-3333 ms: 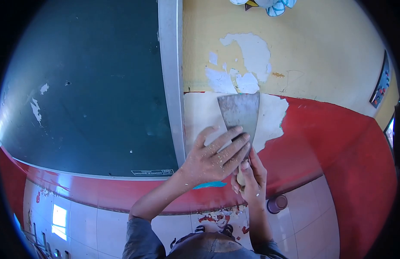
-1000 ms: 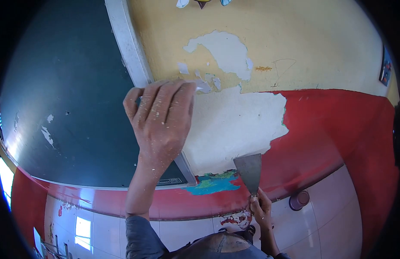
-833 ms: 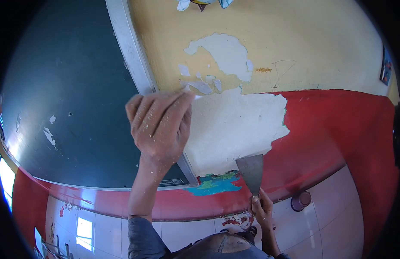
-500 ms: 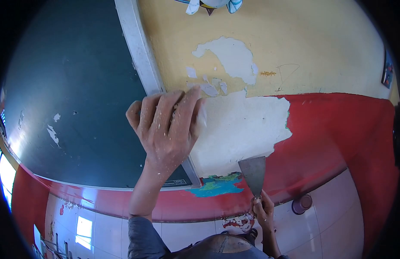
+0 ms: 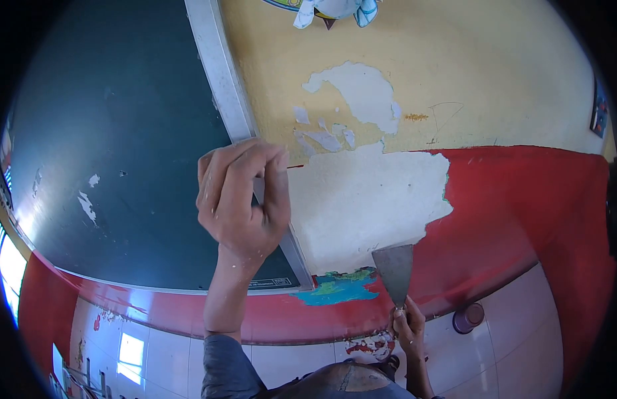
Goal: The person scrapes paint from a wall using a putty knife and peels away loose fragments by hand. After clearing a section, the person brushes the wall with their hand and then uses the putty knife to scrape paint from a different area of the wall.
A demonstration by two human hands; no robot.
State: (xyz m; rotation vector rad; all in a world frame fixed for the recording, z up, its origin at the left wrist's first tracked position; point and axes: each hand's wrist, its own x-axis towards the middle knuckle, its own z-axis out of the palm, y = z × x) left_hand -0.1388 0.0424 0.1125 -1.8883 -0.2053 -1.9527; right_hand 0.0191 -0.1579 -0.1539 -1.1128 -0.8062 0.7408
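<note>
My left hand [image 5: 242,199] is raised against the wall, fingers bent and close together, resting over the grey metal frame [image 5: 222,73] of the dark green board [image 5: 115,133]. I see nothing between its fingers. Low down, my right hand [image 5: 407,327] grips the handle of a wide metal scraper [image 5: 393,269], blade pointing up. The blade's edge sits at the lower rim of a large bare white patch [image 5: 368,199] where the paint is gone. A teal patch [image 5: 338,289] lies just left of the blade.
Above the patch the wall is yellow with smaller peeled spots [image 5: 358,93]; to the right it is red [image 5: 528,213]. A purple cup [image 5: 468,318] stands on the white tiled floor, with paint flakes [image 5: 368,346] near my feet. A paper decoration [image 5: 335,10] hangs high up.
My left hand has slid down from the top of the bare patch onto the board frame and curled its fingers. The scraper has stayed low in my right hand.
</note>
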